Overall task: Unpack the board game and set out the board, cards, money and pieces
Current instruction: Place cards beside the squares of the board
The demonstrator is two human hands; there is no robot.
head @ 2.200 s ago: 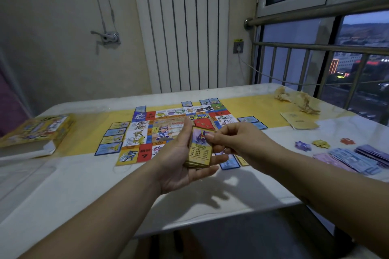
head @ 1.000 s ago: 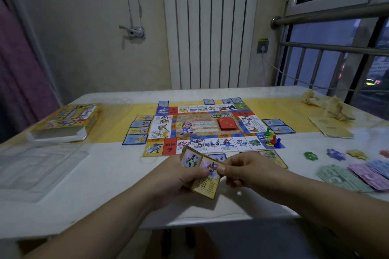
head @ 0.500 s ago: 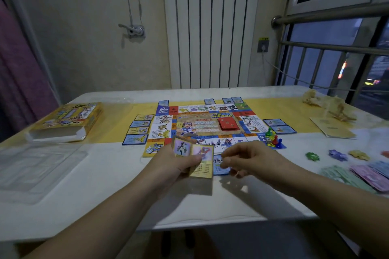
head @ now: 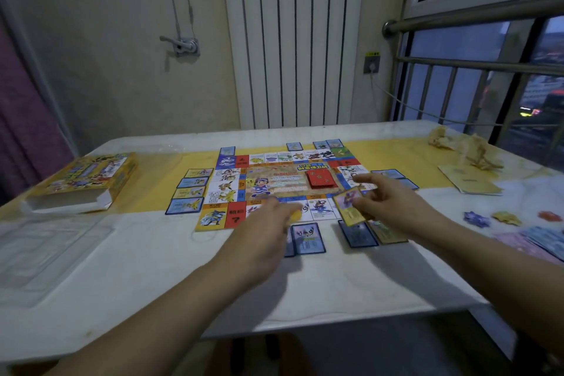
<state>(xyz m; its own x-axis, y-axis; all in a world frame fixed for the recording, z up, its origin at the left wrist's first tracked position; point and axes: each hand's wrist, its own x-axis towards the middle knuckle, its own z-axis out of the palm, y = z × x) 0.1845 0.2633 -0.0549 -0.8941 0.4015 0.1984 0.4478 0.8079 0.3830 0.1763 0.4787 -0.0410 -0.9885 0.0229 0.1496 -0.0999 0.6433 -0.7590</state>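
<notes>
The game board [head: 274, 183] lies flat in the middle of the table, with a red card deck [head: 321, 179] on its centre. My left hand [head: 267, 224] hovers at the board's near edge and grips a stack of yellow cards [head: 294, 215], mostly hidden behind it. My right hand [head: 389, 201] pinches a single yellow card [head: 349, 207] above the board's near right corner. Below it lie a blue card [head: 357, 234] and a yellow card [head: 388, 231]; another blue card [head: 307, 237] lies by my left hand. Several cards line the board's other sides.
The yellow game box [head: 88, 180] and a clear plastic tray [head: 45, 250] sit at the left. On the right are paper money [head: 543, 243], star-shaped pieces [head: 477, 219], a booklet [head: 470, 184] and a crumpled wrapper [head: 464, 146]. A railing and window stand beyond.
My right hand has taken one card off the stack and carried it right and forward over the board's near corner. My left hand moved forward with the stack.
</notes>
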